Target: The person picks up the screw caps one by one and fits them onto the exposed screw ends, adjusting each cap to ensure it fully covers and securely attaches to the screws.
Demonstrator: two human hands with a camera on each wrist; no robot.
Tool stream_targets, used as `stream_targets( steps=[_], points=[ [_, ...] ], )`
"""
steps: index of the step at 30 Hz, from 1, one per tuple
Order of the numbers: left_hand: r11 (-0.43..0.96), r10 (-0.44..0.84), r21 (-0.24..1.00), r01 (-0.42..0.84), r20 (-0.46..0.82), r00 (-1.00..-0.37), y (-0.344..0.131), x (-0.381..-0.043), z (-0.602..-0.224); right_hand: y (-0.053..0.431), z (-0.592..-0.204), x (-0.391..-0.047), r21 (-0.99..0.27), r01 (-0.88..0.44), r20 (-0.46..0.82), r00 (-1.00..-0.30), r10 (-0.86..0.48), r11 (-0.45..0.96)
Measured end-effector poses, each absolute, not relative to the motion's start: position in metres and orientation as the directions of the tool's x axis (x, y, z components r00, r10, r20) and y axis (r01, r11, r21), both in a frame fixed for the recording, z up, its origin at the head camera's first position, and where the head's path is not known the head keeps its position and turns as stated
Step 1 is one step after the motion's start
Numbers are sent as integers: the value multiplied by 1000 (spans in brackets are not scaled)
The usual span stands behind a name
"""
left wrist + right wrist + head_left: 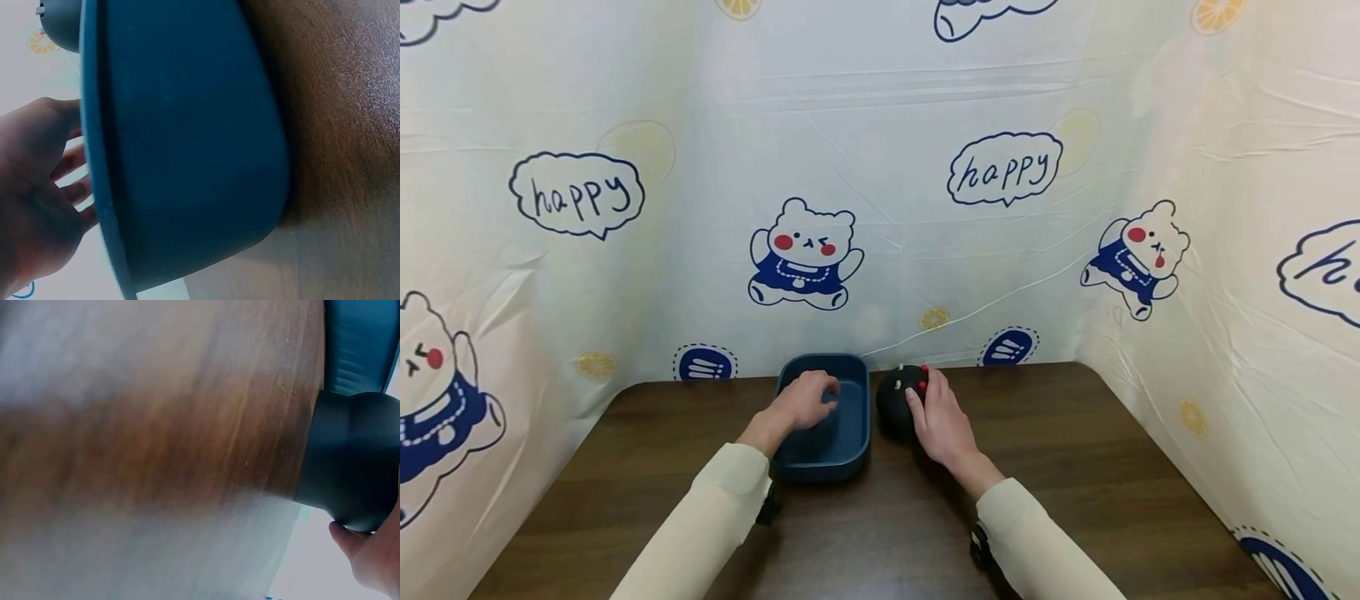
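Note:
Over the blue rectangular tub (pixel 822 468) my left hand (pixel 801 402) hovers with loosely bent fingers and no visible object in them. From the left wrist, the tub's side (pixel 194 137) fills the middle of the view, and the left hand (pixel 37 181) shows beyond its rim, fingertips partly hidden. My right hand (pixel 943 421) holds the right side of a rounded black object (pixel 893 408), which has small red and white pieces on its top. In the right wrist view this black object (pixel 350 456) has a wide base on the table, with the thumb of the right hand (pixel 378 556) against it.
The brown wooden table (pixel 880 542) carries the tub and black object side by side near its back edge. A pale curtain (pixel 880 108) printed with bears and "happy" bubbles rises behind and along both sides. A thin white cord (pixel 977 310) hangs across it.

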State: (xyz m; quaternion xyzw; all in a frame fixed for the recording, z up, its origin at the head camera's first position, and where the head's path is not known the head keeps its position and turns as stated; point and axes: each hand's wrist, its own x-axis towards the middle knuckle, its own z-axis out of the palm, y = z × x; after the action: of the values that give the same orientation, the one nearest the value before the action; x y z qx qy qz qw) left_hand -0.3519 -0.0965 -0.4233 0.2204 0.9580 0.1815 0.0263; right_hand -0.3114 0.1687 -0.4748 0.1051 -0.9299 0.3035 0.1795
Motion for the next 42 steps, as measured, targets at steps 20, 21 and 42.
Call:
stream_targets(
  steps=[20, 21, 42],
  points=[
    [863, 468, 323, 388, -222, -855, -104, -352, -439, 169, -477, -310, -536, -291, 384, -920, -78, 792],
    [864, 470, 317, 392, -225, -854, -104, -351, -437, 169, -476, -310, -537, -291, 383, -920, -79, 792],
    [878, 436, 317, 359, -223, -872, -107, -356, -444, 169, -475, -312, -531, -299, 392, -916, -83, 793]
  ],
)
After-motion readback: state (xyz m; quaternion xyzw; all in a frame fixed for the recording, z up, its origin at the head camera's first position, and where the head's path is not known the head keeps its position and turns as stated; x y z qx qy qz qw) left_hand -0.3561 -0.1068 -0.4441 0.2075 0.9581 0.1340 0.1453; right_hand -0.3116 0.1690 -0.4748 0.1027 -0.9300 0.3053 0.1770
